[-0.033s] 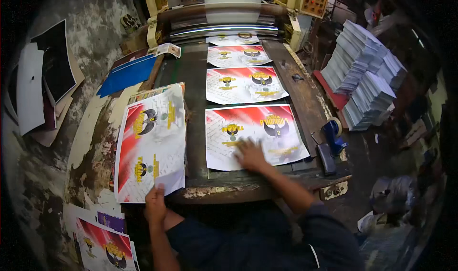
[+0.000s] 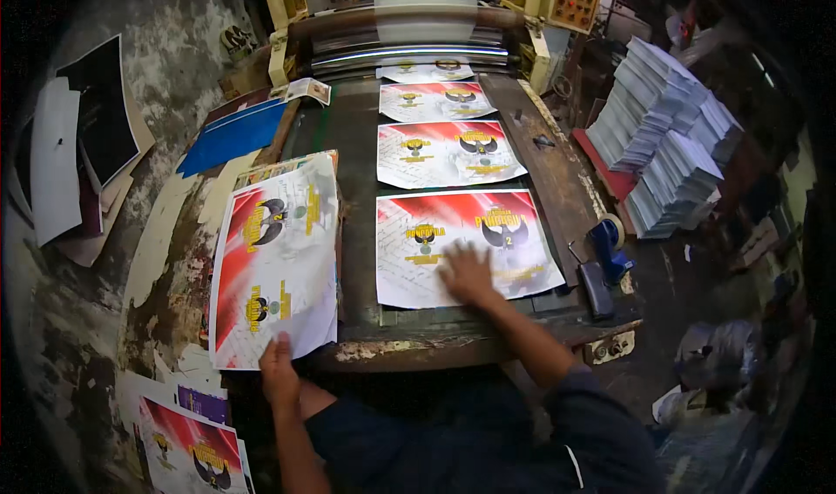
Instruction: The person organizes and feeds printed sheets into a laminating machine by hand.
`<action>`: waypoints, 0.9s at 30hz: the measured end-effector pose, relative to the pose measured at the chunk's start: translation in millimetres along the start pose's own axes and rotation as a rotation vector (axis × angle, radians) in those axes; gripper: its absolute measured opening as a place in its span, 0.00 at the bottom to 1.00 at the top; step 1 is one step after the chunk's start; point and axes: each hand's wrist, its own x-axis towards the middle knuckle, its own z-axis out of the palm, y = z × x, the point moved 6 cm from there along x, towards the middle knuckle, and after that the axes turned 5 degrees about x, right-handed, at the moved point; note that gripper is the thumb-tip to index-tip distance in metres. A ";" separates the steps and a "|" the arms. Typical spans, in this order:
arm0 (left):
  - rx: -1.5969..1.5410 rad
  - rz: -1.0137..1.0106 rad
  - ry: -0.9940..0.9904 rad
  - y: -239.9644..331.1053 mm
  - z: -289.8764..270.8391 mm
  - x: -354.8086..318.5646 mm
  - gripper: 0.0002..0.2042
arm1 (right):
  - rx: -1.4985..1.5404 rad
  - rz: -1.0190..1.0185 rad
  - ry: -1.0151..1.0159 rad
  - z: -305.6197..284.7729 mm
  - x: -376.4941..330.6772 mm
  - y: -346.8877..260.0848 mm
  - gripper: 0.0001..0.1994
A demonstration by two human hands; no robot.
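Observation:
A printed cover sheet [image 2: 409, 281], red and white with yellow lettering and dark bird emblems, lies on the near part of the dark machine table [image 2: 357, 320]. On it rests my right hand [image 2: 468, 275], fingers spread and slightly blurred. To the left, a stack of the same printed sheets [image 2: 296, 224] sits turned sideways. My left hand [image 2: 280, 376] is closed at the near edge of its top sheet, thumb over the paper; the fingers underneath are partly hidden. Beyond the near sheet, a second sheet [image 2: 448, 154] and a third sheet [image 2: 435, 102] lie in line toward the rollers [image 2: 409, 56].
A blue tape dispenser [image 2: 612, 246] and a dark block [image 2: 596, 289] sit at the table's right edge. Tall paper stacks [image 2: 653, 102] stand further right. Blue sheets [image 2: 235, 137] lie at the far left. More printed sheets [image 2: 187, 442] are at the lower left.
My right hand has slid slightly right across the near sheet. The raised corner of the stack's top sheet by my left hand has come down flatter.

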 end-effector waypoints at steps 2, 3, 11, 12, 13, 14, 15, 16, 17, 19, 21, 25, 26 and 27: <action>-0.031 0.040 0.075 -2.9 -4.0 -0.6 0.19 | -0.021 0.244 0.061 -19.4 8.4 45.0 0.32; -0.060 0.083 0.148 -2.6 -7.5 -1.6 0.18 | -0.045 0.350 0.056 -26.7 6.3 60.0 0.31; 0.333 0.735 -0.381 91.6 60.3 -49.1 0.13 | 1.602 0.217 -0.627 -52.8 -89.6 -45.2 0.27; 0.342 0.796 -0.564 90.5 72.1 -52.4 0.14 | 1.605 0.416 -0.323 -48.7 -102.1 -45.7 0.24; 0.345 0.797 -0.565 98.3 74.0 -50.0 0.14 | 1.640 0.437 -0.400 -41.8 -111.7 -48.2 0.20; 0.395 0.866 -0.557 113.5 79.1 -48.8 0.16 | 1.728 0.529 -0.376 -33.7 -123.2 -45.0 0.19; 0.445 0.934 -0.550 127.0 86.3 -44.1 0.19 | 1.814 0.623 -0.350 -22.4 -136.3 -41.2 0.18; 0.478 0.919 -0.590 134.3 94.6 -29.2 0.26 | 1.832 0.621 -0.334 -14.3 -147.6 -39.0 0.17; 0.426 0.811 -0.623 140.1 106.4 -12.2 0.27 | 1.846 0.620 -0.321 -3.8 -160.8 -35.1 0.17; 0.464 0.599 -0.676 145.4 149.1 34.3 0.27 | 1.916 0.745 -0.320 20.1 -192.7 -30.6 0.18; 0.488 0.414 -0.735 133.2 188.6 90.2 0.37 | 1.958 0.809 -0.304 24.1 -216.0 -38.2 0.18; 0.602 0.094 -0.877 116.0 262.2 162.9 0.43 | 1.958 0.856 -0.402 28.8 -243.7 -38.7 0.19; 0.640 0.023 -0.811 103.3 273.8 181.0 0.43 | 1.951 0.859 -0.389 25.5 -244.7 -41.7 0.19; 0.677 -0.050 -0.736 84.9 281.4 204.1 0.43 | 1.947 0.856 -0.382 22.6 -243.4 -45.2 0.20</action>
